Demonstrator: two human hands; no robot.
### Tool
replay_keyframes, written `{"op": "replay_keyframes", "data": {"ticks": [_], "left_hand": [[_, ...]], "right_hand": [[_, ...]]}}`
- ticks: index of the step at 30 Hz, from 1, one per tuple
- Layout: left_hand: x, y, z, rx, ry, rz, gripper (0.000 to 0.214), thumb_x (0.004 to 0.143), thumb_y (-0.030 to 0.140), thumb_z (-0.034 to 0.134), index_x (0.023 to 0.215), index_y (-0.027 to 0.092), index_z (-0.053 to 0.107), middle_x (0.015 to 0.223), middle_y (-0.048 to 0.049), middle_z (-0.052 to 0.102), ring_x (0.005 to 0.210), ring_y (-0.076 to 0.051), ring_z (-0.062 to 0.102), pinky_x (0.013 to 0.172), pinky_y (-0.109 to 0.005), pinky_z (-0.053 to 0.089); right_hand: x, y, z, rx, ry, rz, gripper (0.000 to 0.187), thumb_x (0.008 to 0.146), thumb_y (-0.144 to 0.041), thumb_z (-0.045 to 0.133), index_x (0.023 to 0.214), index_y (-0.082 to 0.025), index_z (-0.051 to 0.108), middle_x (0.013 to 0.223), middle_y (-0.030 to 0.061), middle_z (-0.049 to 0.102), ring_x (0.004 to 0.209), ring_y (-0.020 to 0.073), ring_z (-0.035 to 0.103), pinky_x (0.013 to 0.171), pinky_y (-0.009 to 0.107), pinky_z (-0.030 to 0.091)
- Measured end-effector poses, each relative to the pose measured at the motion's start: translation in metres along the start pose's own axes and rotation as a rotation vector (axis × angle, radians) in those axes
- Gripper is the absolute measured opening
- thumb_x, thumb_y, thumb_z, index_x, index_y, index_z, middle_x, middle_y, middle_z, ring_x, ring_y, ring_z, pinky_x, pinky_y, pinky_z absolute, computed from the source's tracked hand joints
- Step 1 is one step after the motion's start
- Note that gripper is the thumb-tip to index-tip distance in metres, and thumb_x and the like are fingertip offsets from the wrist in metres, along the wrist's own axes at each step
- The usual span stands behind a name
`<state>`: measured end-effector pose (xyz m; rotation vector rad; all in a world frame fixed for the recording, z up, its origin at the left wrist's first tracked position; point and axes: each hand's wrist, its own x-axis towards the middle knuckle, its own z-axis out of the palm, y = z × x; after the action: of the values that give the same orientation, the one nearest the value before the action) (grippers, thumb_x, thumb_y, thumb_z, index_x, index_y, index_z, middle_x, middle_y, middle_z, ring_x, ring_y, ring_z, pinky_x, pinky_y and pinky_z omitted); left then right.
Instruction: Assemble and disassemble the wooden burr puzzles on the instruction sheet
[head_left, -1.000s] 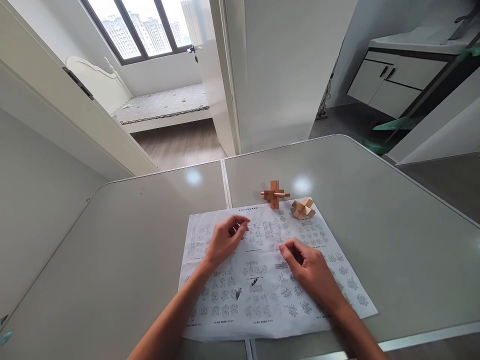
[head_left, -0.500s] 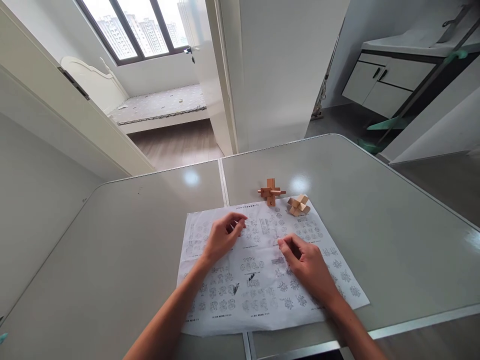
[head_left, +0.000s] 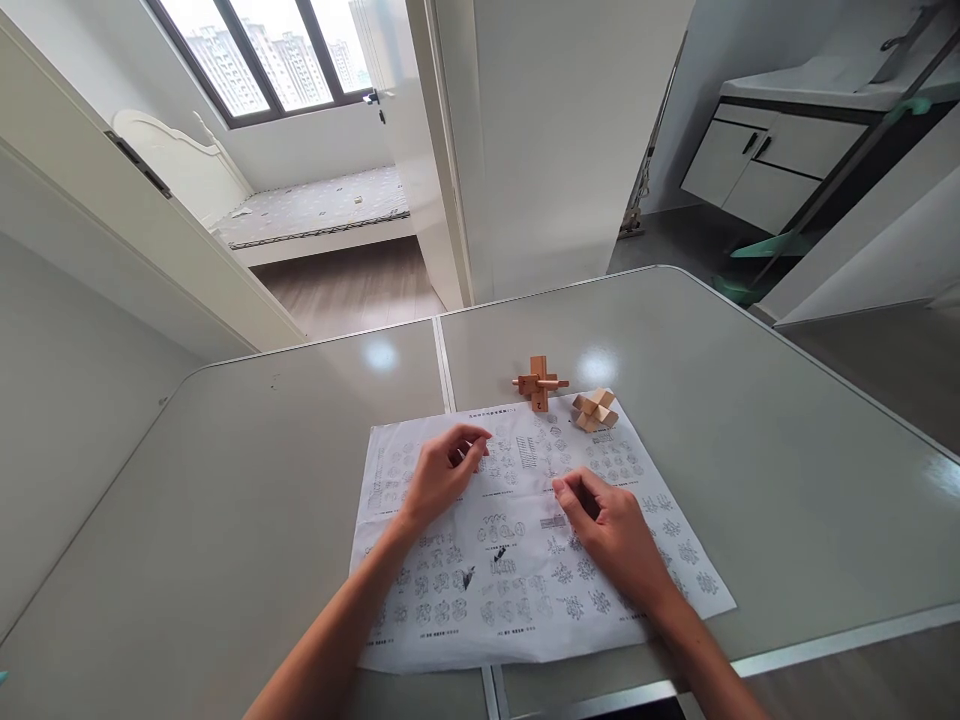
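Observation:
My left hand (head_left: 447, 468) rests on a printed paper sheet (head_left: 442, 645), fingers curled in and the thumb tip close to the fingertips. No object shows in it. On the right half of the sheet lies my right hand (head_left: 611, 515), closed, with thumb and forefinger drawn together and nothing visible between them. Just past the sheet's far edge stands a reddish-brown wooden interlocking puzzle (head_left: 538, 383) with a rod through it and a "2" marked on one piece. A pale wooden star-shaped burr puzzle (head_left: 595, 410) sits on the sheet's far right corner. Neither hand touches a puzzle.
The grey-green table (head_left: 247, 520) has metal edging and a metal seam strip (head_left: 442, 365) running under the sheet. Small diagrams and dark smudges cover the paper. Beyond are an open door (head_left: 397, 150), a bed (head_left: 322, 205) and a sink cabinet (head_left: 765, 160).
The camera view has shifted slightly, moving the scene a little to the left. Both hands and both puzzles keep their places on the table.

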<state>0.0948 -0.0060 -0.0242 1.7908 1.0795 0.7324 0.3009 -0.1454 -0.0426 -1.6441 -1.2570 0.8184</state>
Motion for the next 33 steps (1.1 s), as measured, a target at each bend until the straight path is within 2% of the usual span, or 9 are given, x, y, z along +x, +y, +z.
{"op": "replay_keyframes", "data": {"ticks": [28, 33], "left_hand": [[-0.0017, 0.0025, 0.0004, 0.018, -0.015, 0.009, 0.022, 0.098, 0.037, 0.061, 0.099, 0.019, 0.074, 0.079, -0.002, 0.073, 0.06, -0.011, 0.057, 0.057, -0.023, 0.045], [-0.0023, 0.0048, 0.0001, 0.009, -0.013, 0.008, 0.024, 0.098, 0.039, 0.062, 0.1, 0.019, 0.074, 0.075, -0.001, 0.068, 0.061, -0.012, 0.053, 0.059, -0.024, 0.043]], "right_hand": [[-0.0023, -0.0001, 0.0009, -0.04, 0.015, 0.015, 0.045, 0.104, -0.058, 0.054, 0.076, -0.024, 0.057, 0.06, -0.0044, 0.046, 0.055, 0.015, 0.041, 0.053, 0.028, 0.035], [-0.003, -0.0004, 0.0003, -0.041, 0.003, 0.017, 0.045, 0.104, -0.059, 0.053, 0.077, -0.024, 0.056, 0.061, -0.0041, 0.046, 0.056, 0.0157, 0.042, 0.054, 0.028, 0.036]]}}
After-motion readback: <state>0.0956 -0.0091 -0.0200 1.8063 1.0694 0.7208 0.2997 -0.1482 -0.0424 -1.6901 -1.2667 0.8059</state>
